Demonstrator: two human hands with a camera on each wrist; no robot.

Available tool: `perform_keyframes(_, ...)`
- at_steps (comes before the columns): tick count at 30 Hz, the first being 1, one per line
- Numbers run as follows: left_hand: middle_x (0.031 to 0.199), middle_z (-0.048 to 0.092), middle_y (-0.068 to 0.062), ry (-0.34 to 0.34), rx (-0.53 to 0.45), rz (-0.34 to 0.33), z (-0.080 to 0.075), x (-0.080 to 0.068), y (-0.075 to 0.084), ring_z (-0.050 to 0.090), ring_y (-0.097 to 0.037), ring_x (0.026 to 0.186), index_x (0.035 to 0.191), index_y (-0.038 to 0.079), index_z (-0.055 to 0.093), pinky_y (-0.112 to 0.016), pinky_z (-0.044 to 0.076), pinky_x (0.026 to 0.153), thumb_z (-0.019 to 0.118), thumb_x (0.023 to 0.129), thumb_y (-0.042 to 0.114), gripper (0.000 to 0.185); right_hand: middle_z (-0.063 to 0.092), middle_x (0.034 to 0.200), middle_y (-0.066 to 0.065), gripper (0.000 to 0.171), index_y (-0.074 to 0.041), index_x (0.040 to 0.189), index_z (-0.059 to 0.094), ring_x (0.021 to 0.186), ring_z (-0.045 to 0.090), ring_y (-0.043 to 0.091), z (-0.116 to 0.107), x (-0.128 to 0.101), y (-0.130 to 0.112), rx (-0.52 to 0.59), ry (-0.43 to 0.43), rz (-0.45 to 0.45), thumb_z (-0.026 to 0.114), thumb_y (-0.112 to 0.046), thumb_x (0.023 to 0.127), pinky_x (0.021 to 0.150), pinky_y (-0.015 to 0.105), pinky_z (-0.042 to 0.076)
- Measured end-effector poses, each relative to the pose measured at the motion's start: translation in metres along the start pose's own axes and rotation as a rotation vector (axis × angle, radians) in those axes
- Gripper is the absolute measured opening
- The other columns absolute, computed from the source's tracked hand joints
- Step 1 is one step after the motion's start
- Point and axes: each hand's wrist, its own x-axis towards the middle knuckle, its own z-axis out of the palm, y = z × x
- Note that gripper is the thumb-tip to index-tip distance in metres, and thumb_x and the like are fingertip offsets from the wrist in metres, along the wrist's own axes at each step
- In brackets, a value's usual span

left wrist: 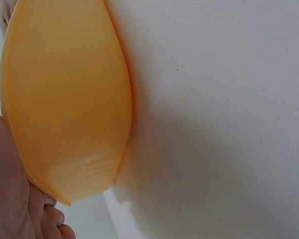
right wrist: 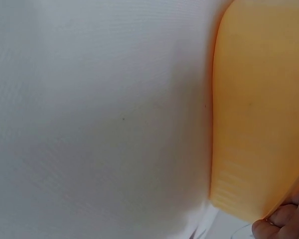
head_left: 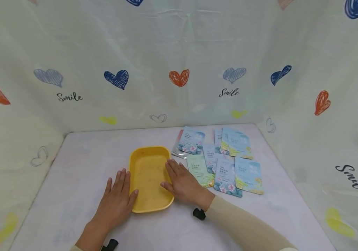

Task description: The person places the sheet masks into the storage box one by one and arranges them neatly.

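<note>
Yellow tray between flat hands

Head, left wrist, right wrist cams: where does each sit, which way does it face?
Head: worn high, faces forward and down at the table, yellow tray and sachets; shows the left hand and right hand, flat at either side of the tray, plus a sleeve.
Left wrist: low, close to the tray's outer wall; palm and fingertips at bottom left.
Right wrist: low, close to the tray's wall; fingertips at bottom right.
Shared: the tray and white table in all three.
</note>
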Motion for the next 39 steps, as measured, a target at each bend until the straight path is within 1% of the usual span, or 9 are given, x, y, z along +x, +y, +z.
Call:
perform_keyframes(6, 0.172, 0.020, -0.029, 0.003, 0.004, -0.010, 0.001, 0.000, 0.000, 0.020, -0.046, 0.160, 0.163, -0.009, 0.021, -0.067, 0.014, 0.129, 0.050, 0.111, 0.037, 0.076, 0.020, 0.177, 0.011, 0.080, -0.005, 0.168, 0.023, 0.164, 0.018, 0.025, -0.002, 0.000, 0.001, -0.034, -0.001, -0.016, 0.037, -0.059, 0.111, 0.134, 0.045, 0.019)
perform_keyframes(10, 0.171, 0.021, -0.029, 0.011, 0.005, -0.005, 0.003, 0.001, -0.001, 0.022, -0.046, 0.160, 0.163, -0.010, 0.022, -0.067, 0.016, 0.128, 0.051, 0.111, 0.036, 0.076, 0.029, 0.174, 0.013, 0.079, -0.004, 0.166, 0.029, 0.162, 0.027, 0.028, -0.008, -0.003, 0.010, -0.053, 0.036, -0.036, 0.040, -0.058, 0.111, 0.132, 0.048, 0.024)
perform_keyframes(13, 0.171, 0.023, -0.030, 0.018, -0.004, 0.001, 0.004, 0.001, -0.001, 0.023, -0.047, 0.159, 0.163, -0.011, 0.022, -0.068, 0.019, 0.128, 0.052, 0.111, 0.035, 0.075, 0.041, 0.166, 0.015, 0.073, -0.003, 0.162, 0.038, 0.154, 0.040, 0.031, -0.015, -0.007, 0.024, -0.044, 0.127, -0.041, 0.049, -0.053, 0.110, 0.129, 0.049, 0.033)
perform_keyframes(17, 0.170, 0.024, -0.030, 0.021, -0.017, 0.004, 0.004, 0.001, -0.002, 0.024, -0.047, 0.159, 0.162, -0.011, 0.022, -0.067, 0.020, 0.128, 0.051, 0.111, 0.034, 0.074, 0.054, 0.152, 0.014, 0.063, -0.005, 0.154, 0.049, 0.139, 0.052, 0.033, -0.027, -0.018, 0.055, -0.042, 0.268, -0.010, 0.059, -0.046, 0.107, 0.120, 0.050, 0.046)
perform_keyframes(21, 0.170, 0.024, -0.031, 0.015, -0.009, -0.005, 0.005, 0.002, -0.001, 0.024, -0.047, 0.159, 0.162, -0.011, 0.022, -0.066, 0.020, 0.128, 0.050, 0.111, 0.034, 0.074, 0.062, 0.135, 0.017, 0.056, 0.000, 0.144, 0.057, 0.125, 0.059, 0.035, -0.037, -0.034, 0.095, -0.138, 0.413, -0.023, 0.068, -0.038, 0.104, 0.106, 0.052, 0.054)
perform_keyframes(25, 0.170, 0.023, -0.031, 0.005, 0.001, -0.016, 0.006, 0.001, 0.000, 0.023, -0.047, 0.159, 0.162, -0.011, 0.022, -0.066, 0.020, 0.128, 0.050, 0.111, 0.034, 0.074, 0.063, 0.128, 0.020, 0.056, 0.003, 0.137, 0.059, 0.117, 0.060, 0.039, -0.043, -0.051, 0.133, -0.274, 0.510, -0.059, 0.076, -0.033, 0.098, 0.097, 0.055, 0.054)
perform_keyframes(31, 0.170, 0.023, -0.032, 0.002, -0.005, -0.018, 0.004, 0.000, 0.001, 0.023, -0.049, 0.158, 0.162, -0.012, 0.021, -0.067, 0.021, 0.127, 0.050, 0.111, 0.033, 0.074, 0.061, 0.129, 0.023, 0.060, 0.003, 0.135, 0.057, 0.118, 0.058, 0.043, -0.049, -0.079, 0.172, -0.363, 0.482, 0.024, 0.080, -0.034, 0.094, 0.096, 0.058, 0.052)
perform_keyframes(34, 0.169, 0.023, -0.032, 0.004, -0.019, -0.014, 0.004, 0.000, 0.002, 0.023, -0.049, 0.158, 0.162, -0.012, 0.020, -0.067, 0.021, 0.127, 0.050, 0.111, 0.032, 0.074, 0.061, 0.130, 0.023, 0.062, 0.003, 0.136, 0.056, 0.121, 0.057, 0.043, -0.051, -0.096, 0.191, -0.386, 0.434, 0.078, 0.080, -0.035, 0.094, 0.098, 0.060, 0.051)
perform_keyframes(39, 0.169, 0.023, -0.033, 0.006, -0.027, -0.009, 0.006, 0.000, 0.002, 0.023, -0.049, 0.158, 0.162, -0.012, 0.020, -0.068, 0.022, 0.127, 0.051, 0.111, 0.032, 0.074, 0.058, 0.138, 0.022, 0.067, 0.004, 0.140, 0.054, 0.130, 0.054, 0.042, -0.049, -0.127, 0.216, -0.413, 0.345, 0.118, 0.080, -0.037, 0.094, 0.107, 0.063, 0.046)
